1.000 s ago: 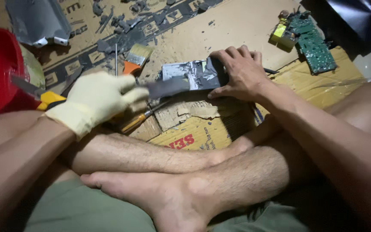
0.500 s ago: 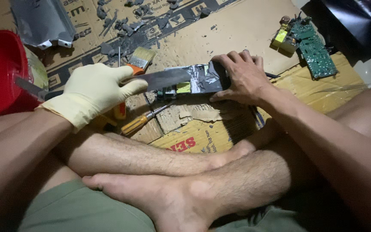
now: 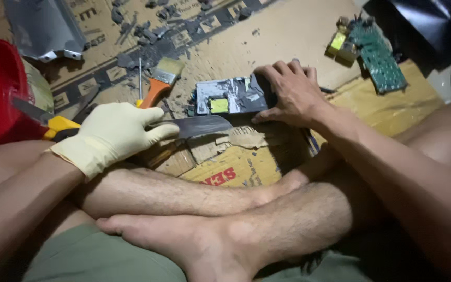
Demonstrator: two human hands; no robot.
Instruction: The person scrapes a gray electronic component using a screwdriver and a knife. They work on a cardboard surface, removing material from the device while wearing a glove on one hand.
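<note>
Lowered since before — gloved left hand grips long dark metal blade; right hand, fingers spread, presses grey flat metal-cased part on cardboard.

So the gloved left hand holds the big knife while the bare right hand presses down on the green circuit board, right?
Not quite. In the head view the bare right hand presses on the dark grey module with a yellow patch, not the green circuit board, which lies untouched further off. The gloved left hand does hold the big knife.
</note>
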